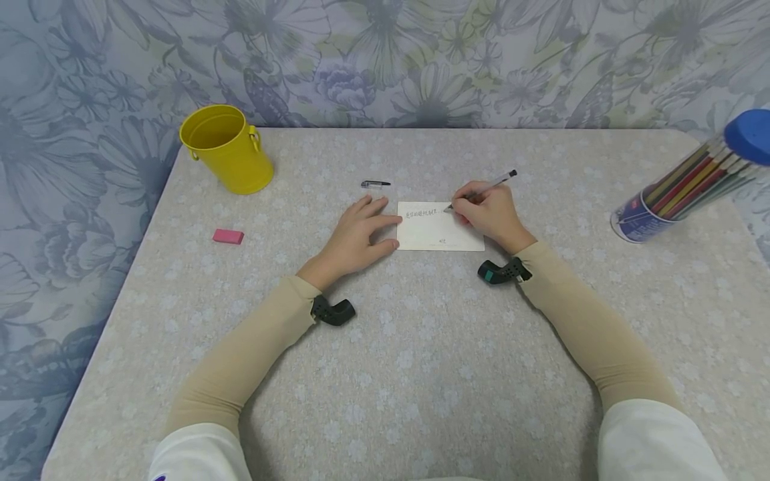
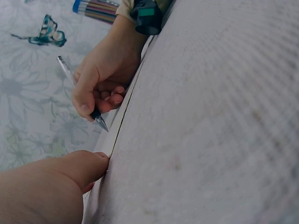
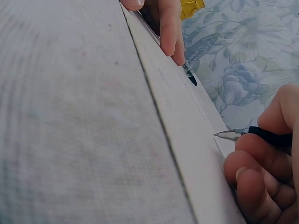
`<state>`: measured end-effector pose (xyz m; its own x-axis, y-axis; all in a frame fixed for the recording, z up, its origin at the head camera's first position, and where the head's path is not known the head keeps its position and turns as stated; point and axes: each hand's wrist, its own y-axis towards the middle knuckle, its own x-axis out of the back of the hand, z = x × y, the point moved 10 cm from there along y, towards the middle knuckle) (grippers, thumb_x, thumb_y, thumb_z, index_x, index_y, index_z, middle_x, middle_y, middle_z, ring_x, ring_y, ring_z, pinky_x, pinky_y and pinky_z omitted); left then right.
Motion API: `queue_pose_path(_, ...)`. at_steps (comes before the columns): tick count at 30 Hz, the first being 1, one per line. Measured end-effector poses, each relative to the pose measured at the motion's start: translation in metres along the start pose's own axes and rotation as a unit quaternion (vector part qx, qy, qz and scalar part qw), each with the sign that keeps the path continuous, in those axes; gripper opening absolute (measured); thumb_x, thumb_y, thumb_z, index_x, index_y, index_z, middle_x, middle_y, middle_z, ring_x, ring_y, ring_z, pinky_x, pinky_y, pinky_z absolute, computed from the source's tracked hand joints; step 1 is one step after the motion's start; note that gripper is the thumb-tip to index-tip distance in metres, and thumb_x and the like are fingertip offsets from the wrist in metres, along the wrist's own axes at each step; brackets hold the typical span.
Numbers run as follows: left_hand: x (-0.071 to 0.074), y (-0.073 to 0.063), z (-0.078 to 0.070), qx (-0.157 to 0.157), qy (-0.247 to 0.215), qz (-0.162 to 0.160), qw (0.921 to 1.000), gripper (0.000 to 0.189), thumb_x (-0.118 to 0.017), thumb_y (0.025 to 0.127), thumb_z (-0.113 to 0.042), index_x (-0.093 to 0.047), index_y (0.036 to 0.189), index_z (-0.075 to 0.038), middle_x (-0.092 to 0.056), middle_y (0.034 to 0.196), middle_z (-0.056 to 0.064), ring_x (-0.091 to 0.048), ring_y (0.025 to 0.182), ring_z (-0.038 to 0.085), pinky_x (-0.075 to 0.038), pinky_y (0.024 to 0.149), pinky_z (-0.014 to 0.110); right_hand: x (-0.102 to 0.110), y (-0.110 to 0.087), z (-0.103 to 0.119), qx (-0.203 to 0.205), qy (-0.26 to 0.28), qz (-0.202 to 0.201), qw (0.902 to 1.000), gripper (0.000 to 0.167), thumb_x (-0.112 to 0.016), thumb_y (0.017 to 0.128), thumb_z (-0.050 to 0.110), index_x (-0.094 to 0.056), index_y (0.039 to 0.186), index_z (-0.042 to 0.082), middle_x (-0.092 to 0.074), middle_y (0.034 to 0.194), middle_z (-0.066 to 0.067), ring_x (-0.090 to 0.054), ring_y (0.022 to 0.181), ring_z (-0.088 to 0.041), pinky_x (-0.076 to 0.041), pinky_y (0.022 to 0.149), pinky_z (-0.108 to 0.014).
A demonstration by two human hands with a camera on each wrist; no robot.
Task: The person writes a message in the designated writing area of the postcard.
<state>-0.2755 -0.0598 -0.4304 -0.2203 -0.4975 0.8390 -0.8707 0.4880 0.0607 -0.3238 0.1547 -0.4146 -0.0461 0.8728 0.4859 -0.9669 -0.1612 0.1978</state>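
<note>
A pale card [image 1: 427,231] lies on the table, with a line of handwriting along its upper part and a short mark near the lower edge. My right hand [image 1: 488,212] grips a pen [image 1: 498,180], its metal tip at the end of the written line. In the right wrist view the pen [image 3: 232,134] points at the card [image 3: 180,116]; whether it touches the paper I cannot tell. My left hand [image 1: 359,235] lies spread on the table, thumb and a fingertip on the card's left edge. Just beyond that hand lies the pen cap [image 1: 375,183].
A yellow bucket [image 1: 240,160] stands at the back left, and a pink eraser [image 1: 228,236] lies in front of it. On the right is a blue container [image 1: 639,217] of coloured pencils with a blue lid [image 1: 748,137] over their tips. A patterned wall [image 1: 385,60] borders the table's back edge.
</note>
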Motion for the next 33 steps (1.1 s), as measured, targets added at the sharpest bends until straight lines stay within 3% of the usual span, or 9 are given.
queue_pose_path(7, -0.0001, 0.0003, 0.0005, -0.003, 0.000, -0.002, 1.0000, 0.046, -0.069, 0.095, -0.031, -0.066, 0.137, -0.012, -0.039, 0.162, 0.020, -0.023, 0.156, 0.043, -0.015, 0.129, 0.059, -0.0002, 0.0023, -0.0047, 0.004, -0.003, -0.003, 1.0000, 0.016, -0.064, 0.089, 0.007, -0.078, 0.085, 0.004, -0.064, 0.057, -0.005, -0.051, 0.044, -0.007, -0.040, 0.046, -0.019)
queue_pose_path(24, -0.0012, 0.0010, 0.0011, 0.000, 0.002, 0.003, 1.0000, 0.046, -0.068, 0.095, -0.031, -0.065, 0.137, -0.012, -0.039, 0.162, 0.020, -0.023, 0.156, 0.043, -0.015, 0.128, 0.060, -0.0007, 0.0018, -0.0052, 0.008, -0.004, 0.002, 1.0000, 0.016, -0.064, 0.090, 0.008, -0.079, 0.086, 0.004, -0.064, 0.057, -0.005, -0.050, 0.044, -0.006, -0.039, 0.045, -0.019)
queue_pose_path(33, -0.0003, 0.0006, -0.0003, 0.000, 0.001, 0.003, 1.0000, 0.046, -0.068, 0.095, -0.030, -0.065, 0.137, -0.011, -0.039, 0.162, 0.020, -0.023, 0.156, 0.043, -0.015, 0.128, 0.060, 0.0021, 0.0017, -0.0051, 0.001, -0.008, -0.014, 0.9999, 0.017, -0.062, 0.089, 0.008, -0.078, 0.084, 0.003, -0.064, 0.056, -0.004, -0.051, 0.044, -0.007, -0.040, 0.045, -0.018)
